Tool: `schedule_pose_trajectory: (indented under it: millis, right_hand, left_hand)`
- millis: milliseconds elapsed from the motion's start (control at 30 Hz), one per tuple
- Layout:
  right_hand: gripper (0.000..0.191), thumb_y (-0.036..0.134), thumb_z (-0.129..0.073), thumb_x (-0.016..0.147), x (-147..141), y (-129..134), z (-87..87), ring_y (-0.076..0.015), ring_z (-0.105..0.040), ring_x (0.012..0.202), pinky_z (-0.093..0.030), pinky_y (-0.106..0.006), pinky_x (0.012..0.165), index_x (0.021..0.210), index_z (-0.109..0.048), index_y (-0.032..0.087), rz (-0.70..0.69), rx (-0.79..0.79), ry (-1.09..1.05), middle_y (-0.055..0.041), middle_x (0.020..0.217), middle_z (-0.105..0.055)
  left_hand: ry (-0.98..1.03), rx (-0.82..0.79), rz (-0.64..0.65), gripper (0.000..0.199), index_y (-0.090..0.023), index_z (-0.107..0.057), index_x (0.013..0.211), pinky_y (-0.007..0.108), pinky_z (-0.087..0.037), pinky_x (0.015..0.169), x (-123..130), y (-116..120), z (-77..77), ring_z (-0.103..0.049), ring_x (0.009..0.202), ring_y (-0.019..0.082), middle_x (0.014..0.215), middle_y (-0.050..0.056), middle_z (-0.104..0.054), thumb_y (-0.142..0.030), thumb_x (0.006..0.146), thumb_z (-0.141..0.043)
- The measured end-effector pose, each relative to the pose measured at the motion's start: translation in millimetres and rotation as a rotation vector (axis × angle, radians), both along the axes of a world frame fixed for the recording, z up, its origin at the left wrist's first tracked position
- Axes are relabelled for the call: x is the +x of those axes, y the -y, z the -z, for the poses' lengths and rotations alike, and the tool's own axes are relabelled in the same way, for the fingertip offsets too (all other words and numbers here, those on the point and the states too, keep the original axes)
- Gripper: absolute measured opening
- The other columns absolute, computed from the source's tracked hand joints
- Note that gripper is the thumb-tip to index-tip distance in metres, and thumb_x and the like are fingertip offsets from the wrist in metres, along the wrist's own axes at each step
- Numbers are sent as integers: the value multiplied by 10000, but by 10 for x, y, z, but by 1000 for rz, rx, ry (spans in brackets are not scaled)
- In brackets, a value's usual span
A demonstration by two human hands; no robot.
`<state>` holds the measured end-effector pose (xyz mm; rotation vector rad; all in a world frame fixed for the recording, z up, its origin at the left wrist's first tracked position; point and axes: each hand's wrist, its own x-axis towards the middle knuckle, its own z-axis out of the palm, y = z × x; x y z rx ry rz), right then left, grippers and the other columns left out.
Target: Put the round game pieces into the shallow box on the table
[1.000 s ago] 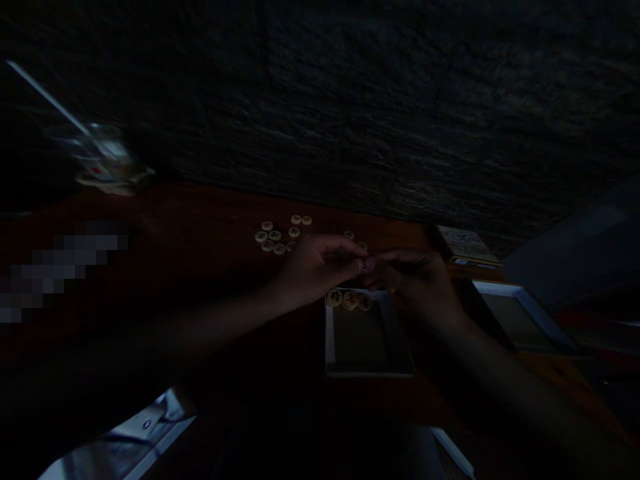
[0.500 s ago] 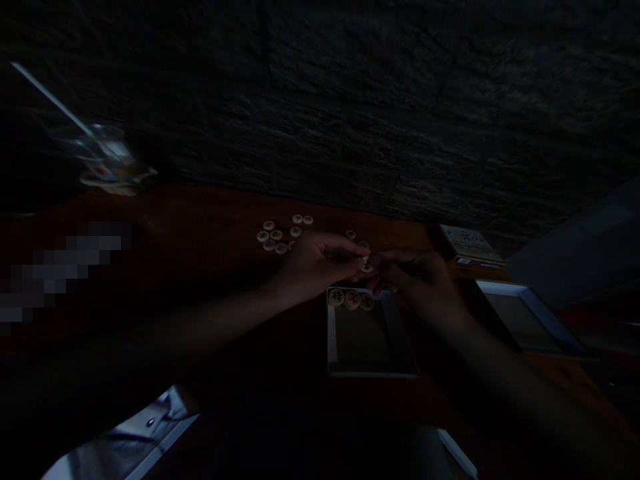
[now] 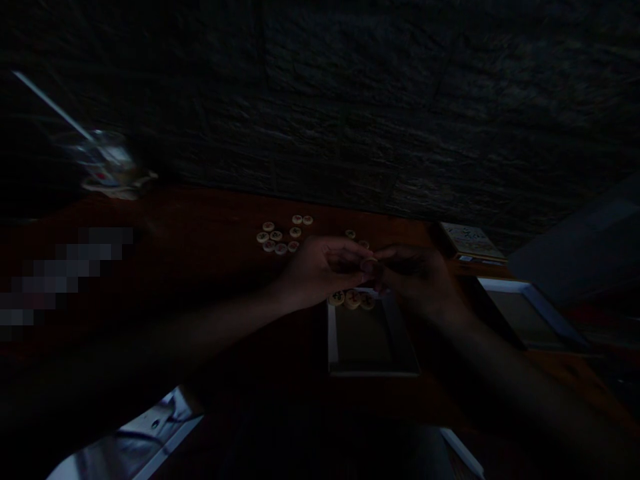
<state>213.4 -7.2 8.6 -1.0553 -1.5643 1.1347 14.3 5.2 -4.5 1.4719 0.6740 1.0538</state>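
Observation:
In dim light, my left hand (image 3: 315, 270) and my right hand (image 3: 425, 277) meet over the far end of an open shallow box (image 3: 333, 347). Their fingertips close together on a round Chinese chess piece (image 3: 369, 263), mostly covered by the fingers. Inside the box, along its far edge, lie three more pieces: one with a dark character (image 3: 337, 298), and two beside it whose marks look reddish. Several loose round pieces (image 3: 276, 236) lie on the table beyond my left hand. Another piece (image 3: 350, 234) rests behind my fingers, with one more partly hidden.
A clear cup with a straw (image 3: 107, 160) stands at the far left by the dark stone wall (image 3: 325, 100). A small printed box (image 3: 473, 241) and an open tray or lid (image 3: 525, 317) lie on the right. The wooden table (image 3: 200, 220) ends at the wall.
The piece between my fingertips showed its marked face before; now the fingers cover most of it. My left hand has shifted slightly, uncovering a loose piece behind it. The picture is darker.

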Motion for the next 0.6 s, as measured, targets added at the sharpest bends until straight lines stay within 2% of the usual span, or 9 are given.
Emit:
schedule_pose_trajectory:
  millis: [167,367,600]
  right_hand:
    - [282,414,-926,716,-8,-5,-12,-106,-629,514,-491,-207,477,822,-814,178,27,37,22,-30,689,-758]
    - [267,423,-888,769,-15,13,-41,-126,-668,582,-558,-240,550,919,-839,208,-36,-35,-24,-29,707,-758]
    - [320,386,-917,725,16,0,-47,-148,-707,626,-587,-257,595,970,-836,197,-69,-42,-54,-47,751,-786]
  left_hand:
    - [50,-53,42,359,-153,-775,1096,359,-624,916,3,-9,8,-789,977,214,1070,105,-817,-152,746,-854]
    - [42,-71,-50,356,-147,-786,1040,365,-636,886,-3,-21,-16,-795,909,215,1007,98,-824,-205,709,-905]
    - [96,-127,-71,343,-152,-806,1028,329,-641,835,-5,-9,-31,-791,832,188,968,84,-829,-212,708,-915]
